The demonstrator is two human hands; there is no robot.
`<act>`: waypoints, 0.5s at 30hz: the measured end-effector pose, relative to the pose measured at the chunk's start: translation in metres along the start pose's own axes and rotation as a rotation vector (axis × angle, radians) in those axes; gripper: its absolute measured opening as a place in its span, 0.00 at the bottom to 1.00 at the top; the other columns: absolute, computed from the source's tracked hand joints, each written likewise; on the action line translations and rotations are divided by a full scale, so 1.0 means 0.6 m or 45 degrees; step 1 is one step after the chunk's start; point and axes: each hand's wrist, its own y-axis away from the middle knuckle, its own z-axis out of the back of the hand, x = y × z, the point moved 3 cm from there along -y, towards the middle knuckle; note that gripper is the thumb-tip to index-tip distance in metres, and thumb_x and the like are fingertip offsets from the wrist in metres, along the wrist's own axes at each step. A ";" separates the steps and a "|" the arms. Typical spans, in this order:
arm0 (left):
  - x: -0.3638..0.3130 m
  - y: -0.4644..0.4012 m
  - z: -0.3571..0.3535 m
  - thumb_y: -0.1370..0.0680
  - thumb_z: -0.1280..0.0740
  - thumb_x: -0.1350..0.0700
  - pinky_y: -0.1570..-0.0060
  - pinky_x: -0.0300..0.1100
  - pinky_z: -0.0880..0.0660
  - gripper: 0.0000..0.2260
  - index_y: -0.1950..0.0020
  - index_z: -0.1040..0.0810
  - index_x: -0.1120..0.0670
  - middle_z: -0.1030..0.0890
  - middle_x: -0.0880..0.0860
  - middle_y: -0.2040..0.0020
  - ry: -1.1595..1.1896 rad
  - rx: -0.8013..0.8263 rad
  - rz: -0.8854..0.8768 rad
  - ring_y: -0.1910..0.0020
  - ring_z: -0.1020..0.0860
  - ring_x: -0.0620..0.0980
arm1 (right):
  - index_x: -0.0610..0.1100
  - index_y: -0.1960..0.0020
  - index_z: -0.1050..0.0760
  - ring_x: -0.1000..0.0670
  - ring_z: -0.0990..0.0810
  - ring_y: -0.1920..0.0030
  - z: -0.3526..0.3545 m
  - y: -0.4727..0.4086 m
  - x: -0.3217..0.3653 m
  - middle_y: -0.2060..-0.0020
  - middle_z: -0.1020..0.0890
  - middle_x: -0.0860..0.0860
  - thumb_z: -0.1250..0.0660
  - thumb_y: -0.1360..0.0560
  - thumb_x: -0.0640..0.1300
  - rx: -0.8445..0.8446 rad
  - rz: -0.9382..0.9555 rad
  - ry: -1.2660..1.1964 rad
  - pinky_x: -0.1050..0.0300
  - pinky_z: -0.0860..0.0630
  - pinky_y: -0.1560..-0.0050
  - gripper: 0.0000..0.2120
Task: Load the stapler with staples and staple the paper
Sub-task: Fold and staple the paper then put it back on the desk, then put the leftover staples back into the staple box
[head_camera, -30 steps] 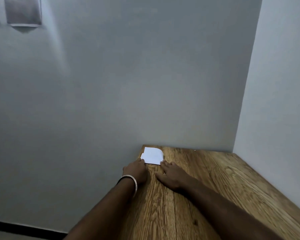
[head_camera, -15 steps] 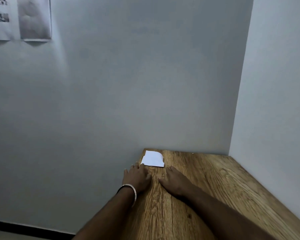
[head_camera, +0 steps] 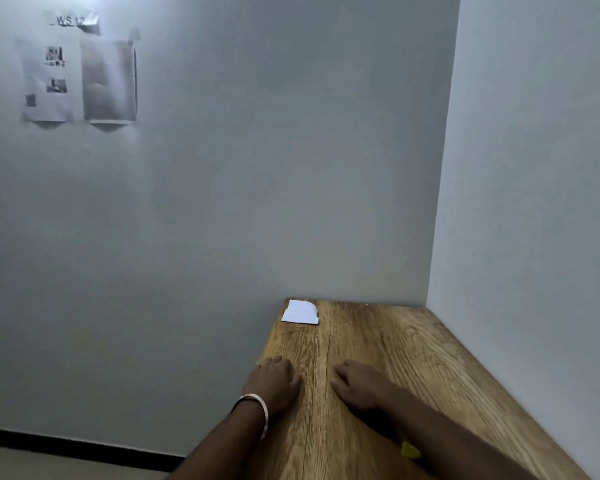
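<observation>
1. Since it lies flat at the far left corner of the table, close to the wall, the paper sits well apart from both hands and out of their way.
2. The left hand and right hand rest palm-down, apart, empty, fingers loosely curled; probably a pause between steps.
3. No stapler is in view; a small yellow thing peeks beside the right forearm, too hidden to identify.
4. Printed sheets hang on the wall; nothing blocks the paper.
</observation>
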 end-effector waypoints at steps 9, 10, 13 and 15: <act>-0.050 0.173 0.029 0.18 0.41 0.51 0.45 0.46 0.24 0.12 0.45 0.20 0.54 0.19 0.51 0.45 0.151 -0.053 -0.138 0.48 0.22 0.50 | 0.40 0.52 0.20 0.46 0.18 0.56 0.021 0.170 0.028 0.56 0.17 0.44 0.41 0.18 0.51 -0.096 0.079 -0.109 0.50 0.23 0.52 0.17; -0.057 0.188 0.030 0.19 0.41 0.52 0.45 0.45 0.24 0.12 0.44 0.20 0.53 0.19 0.51 0.44 0.163 -0.062 -0.165 0.47 0.22 0.50 | 0.40 0.54 0.20 0.47 0.19 0.59 0.020 0.185 0.030 0.59 0.17 0.44 0.41 0.18 0.51 -0.118 0.096 -0.108 0.51 0.24 0.55 0.18; -0.075 0.238 0.035 0.19 0.40 0.55 0.44 0.39 0.26 0.12 0.40 0.19 0.51 0.19 0.48 0.41 0.211 -0.115 -0.237 0.44 0.22 0.47 | 0.40 0.61 0.22 0.50 0.25 0.66 0.019 0.233 0.040 0.66 0.21 0.46 0.41 0.18 0.52 -0.184 0.123 -0.110 0.53 0.30 0.61 0.20; -0.085 0.266 0.034 0.19 0.39 0.54 0.46 0.36 0.27 0.12 0.40 0.19 0.49 0.19 0.46 0.41 0.239 -0.147 -0.295 0.44 0.23 0.44 | 0.40 0.61 0.23 0.50 0.26 0.67 0.020 0.258 0.046 0.67 0.22 0.46 0.42 0.18 0.52 -0.194 0.139 -0.086 0.53 0.31 0.62 0.21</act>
